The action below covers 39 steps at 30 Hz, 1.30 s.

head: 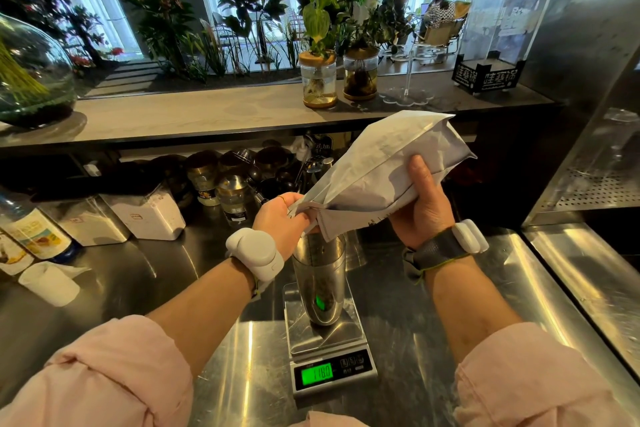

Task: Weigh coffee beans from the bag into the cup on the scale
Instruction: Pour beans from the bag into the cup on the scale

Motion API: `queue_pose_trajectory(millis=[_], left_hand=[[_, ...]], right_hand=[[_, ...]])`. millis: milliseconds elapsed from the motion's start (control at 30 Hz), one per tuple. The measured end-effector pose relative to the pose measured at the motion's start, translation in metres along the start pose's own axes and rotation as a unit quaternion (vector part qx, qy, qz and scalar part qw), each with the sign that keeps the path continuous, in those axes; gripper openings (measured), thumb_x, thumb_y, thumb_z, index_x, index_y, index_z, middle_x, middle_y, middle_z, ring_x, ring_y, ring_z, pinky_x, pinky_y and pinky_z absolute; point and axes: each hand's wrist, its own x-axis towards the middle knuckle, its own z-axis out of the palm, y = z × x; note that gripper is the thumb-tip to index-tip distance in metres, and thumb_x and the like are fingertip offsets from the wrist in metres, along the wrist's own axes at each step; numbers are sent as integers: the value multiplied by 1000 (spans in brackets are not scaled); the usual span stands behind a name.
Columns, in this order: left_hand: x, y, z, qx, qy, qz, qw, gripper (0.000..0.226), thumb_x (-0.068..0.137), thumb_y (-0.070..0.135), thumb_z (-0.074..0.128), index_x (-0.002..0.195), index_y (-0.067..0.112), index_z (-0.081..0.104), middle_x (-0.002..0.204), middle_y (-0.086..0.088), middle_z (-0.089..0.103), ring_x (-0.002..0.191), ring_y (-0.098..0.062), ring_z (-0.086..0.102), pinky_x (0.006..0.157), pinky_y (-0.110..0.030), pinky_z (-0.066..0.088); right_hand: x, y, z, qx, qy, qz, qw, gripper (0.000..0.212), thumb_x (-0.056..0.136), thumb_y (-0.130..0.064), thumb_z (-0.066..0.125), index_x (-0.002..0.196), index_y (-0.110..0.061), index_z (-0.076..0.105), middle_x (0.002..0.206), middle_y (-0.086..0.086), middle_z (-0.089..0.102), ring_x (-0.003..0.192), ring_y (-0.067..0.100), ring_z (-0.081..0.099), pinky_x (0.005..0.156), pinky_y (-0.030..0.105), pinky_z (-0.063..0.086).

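Observation:
A white paper coffee bag (381,170) is tipped down to the left, its open mouth just over the rim of a tall steel cup (320,274). The cup stands upright on a steel digital scale (329,354) whose green display shows digits. My left hand (285,218) pinches the bag's mouth at the cup's rim. My right hand (422,204) grips the bag's underside from the right and holds its body up. Dark beans show dimly inside the cup; no falling beans can be made out.
White lidded tubs (145,215) and a syrup bottle (34,232) stand at the left on the steel counter (415,340). A paper cup (50,282) lies on its side near them. Jars and tins crowd the back. A raised shelf carries plant jars (318,80).

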Motion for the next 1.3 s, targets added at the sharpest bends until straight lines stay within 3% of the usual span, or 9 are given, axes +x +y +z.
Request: queue_pose_trajectory(millis=[100, 233, 400, 500, 567, 633, 733, 967, 1300], left_hand=[[-1, 1, 0, -3, -1, 4, 1000, 12, 88, 12, 58, 92, 24, 59, 74, 13, 58, 66, -2, 55, 44, 3, 39], [-1, 1, 0, 7, -3, 2, 1000, 12, 89, 14, 58, 92, 26, 59, 75, 15, 59, 67, -1, 55, 44, -1, 42], [-1, 2, 1, 13, -1, 2, 1000, 19, 88, 13, 58, 83, 31, 58, 74, 13, 59, 67, -2, 55, 45, -2, 41], [-1, 3, 1, 8, -2, -3, 1000, 21, 88, 11, 58, 81, 31, 57, 73, 11, 60, 66, -3, 55, 44, 2, 39], [-1, 3, 0, 7, -1, -5, 1000, 23, 88, 11, 58, 79, 32, 57, 73, 11, 60, 66, -3, 55, 44, 1, 39], [-1, 2, 0, 10, -1, -4, 1000, 24, 88, 12, 58, 78, 34, 56, 72, 11, 60, 65, -4, 55, 44, 1, 40], [-1, 1, 0, 18, -1, -2, 1000, 19, 87, 14, 60, 80, 32, 56, 70, 11, 59, 60, -4, 53, 41, 0, 38], [0, -3, 1, 34, -5, -10, 999, 16, 88, 16, 59, 84, 31, 57, 73, 11, 59, 65, -4, 55, 52, -13, 37], [0, -2, 1, 36, -6, -15, 999, 15, 88, 18, 59, 82, 31, 56, 73, 11, 59, 66, -6, 55, 53, -14, 38]], right_hand=[[2, 0, -1, -3, 5, -2, 1000, 69, 80, -25, 57, 144, -8, 38, 122, 15, 59, 116, 34, 56, 107, 61, 38], [1, 0, 0, 1, -1, -5, 1000, 79, 73, -29, 72, 142, -7, 40, 121, 15, 59, 116, 34, 56, 106, 60, 39], [0, -1, -1, 3, -4, -3, 1000, 75, 75, -29, 69, 141, -9, 41, 118, 13, 61, 116, 33, 56, 107, 61, 37], [-3, -3, 5, -7, -2, -8, 1000, 107, 49, -41, 90, 140, -9, 42, 120, 15, 60, 118, 35, 54, 105, 58, 40], [-4, -3, 7, -10, -3, -12, 1000, 116, 44, -43, 91, 142, -8, 40, 123, 16, 58, 119, 36, 53, 105, 58, 40], [-4, -3, 6, -9, -1, -12, 1000, 98, 60, -36, 85, 143, -8, 39, 125, 17, 57, 120, 36, 53, 106, 59, 39], [1, 0, -1, -11, 10, -6, 1000, 71, 81, -24, 57, 146, -7, 35, 128, 18, 54, 122, 36, 52, 108, 61, 36], [3, 3, -3, -9, 19, -5, 1000, 70, 81, -24, 55, 146, -7, 35, 124, 15, 57, 119, 35, 54, 106, 60, 39], [3, 4, -4, -9, -1, -5, 1000, 76, 78, -26, 63, 146, -7, 34, 126, 16, 56, 118, 35, 54, 105, 60, 40]])
